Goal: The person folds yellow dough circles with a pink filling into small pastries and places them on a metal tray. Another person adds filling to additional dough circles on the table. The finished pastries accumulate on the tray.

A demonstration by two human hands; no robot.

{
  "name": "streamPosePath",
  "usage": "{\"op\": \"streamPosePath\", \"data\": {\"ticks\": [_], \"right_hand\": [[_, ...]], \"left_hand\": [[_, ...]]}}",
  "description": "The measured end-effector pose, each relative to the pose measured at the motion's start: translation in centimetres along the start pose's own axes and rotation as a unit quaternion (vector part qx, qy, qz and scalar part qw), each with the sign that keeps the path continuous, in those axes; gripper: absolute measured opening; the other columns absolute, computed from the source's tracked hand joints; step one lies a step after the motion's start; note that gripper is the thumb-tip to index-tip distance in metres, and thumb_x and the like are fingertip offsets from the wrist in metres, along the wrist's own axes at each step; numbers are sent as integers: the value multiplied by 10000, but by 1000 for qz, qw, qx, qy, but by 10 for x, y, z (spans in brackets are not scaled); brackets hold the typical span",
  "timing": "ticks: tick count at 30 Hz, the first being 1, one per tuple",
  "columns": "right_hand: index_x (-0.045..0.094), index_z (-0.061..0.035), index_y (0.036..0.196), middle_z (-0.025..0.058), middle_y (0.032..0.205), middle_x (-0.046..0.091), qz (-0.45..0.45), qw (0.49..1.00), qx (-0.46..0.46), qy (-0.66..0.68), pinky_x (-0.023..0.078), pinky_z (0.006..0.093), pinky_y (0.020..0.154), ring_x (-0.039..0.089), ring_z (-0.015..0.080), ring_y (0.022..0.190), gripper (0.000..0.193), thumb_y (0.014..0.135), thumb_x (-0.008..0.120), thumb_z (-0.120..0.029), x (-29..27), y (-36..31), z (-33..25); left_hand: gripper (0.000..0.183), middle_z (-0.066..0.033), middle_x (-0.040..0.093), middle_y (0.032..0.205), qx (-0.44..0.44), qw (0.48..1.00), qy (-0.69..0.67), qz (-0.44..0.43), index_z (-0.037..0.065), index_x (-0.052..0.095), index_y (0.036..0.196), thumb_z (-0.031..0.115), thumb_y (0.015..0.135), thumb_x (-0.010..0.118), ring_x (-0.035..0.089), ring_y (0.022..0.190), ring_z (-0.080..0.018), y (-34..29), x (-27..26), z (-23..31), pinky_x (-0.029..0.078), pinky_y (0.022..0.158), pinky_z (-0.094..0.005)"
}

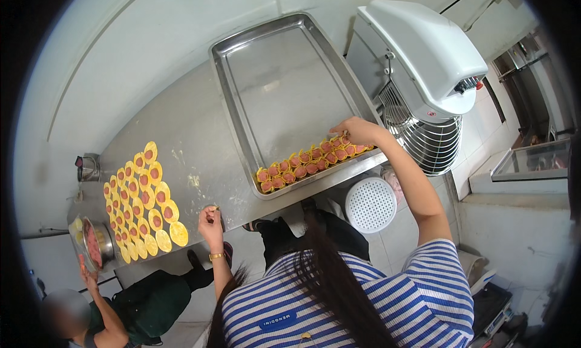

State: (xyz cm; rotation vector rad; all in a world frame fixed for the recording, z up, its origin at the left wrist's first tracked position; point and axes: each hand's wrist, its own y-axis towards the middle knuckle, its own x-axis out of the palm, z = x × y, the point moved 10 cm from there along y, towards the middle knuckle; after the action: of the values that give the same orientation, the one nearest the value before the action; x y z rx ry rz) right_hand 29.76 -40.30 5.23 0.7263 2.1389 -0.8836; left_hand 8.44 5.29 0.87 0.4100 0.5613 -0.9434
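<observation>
Two rows of meat dumplings (305,166) sit in the tray (278,88) beside the right fingers (341,128); soft touches keep them neat. Left fingers (209,214) curl. I can't tell if either grips anything.

Smooth, shiny metal tray (284,76).
</observation>
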Motion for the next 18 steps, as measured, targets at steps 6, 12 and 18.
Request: {"op": "streamPosePath", "data": {"ticks": [6,12,18], "right_hand": [[686,-99,1102,175,958,678,14,999,14,-27,504,379,807,640,336,900,406,739,565,34,10,3,14],[697,-58,978,225,840,636,60,998,21,-25,494,431,699,627,370,766,298,706,579,-35,6,-2,24],[703,-53,972,229,785,640,-10,996,89,-16,506,362,654,685,264,723,276,722,585,-53,1,-5,29]], "left_hand": [[99,14,542,685,2,1000,-9,-2,35,637,889,29,795,664,484,586,-72,-1,2,-1,417,573,-230],[94,1,556,687,4,999,-10,-43,34,639,895,29,802,648,495,592,-72,4,6,2,422,564,-233],[87,-75,634,734,23,993,-76,-91,8,635,893,80,845,622,562,613,-126,24,-7,22,461,568,-278]]}}
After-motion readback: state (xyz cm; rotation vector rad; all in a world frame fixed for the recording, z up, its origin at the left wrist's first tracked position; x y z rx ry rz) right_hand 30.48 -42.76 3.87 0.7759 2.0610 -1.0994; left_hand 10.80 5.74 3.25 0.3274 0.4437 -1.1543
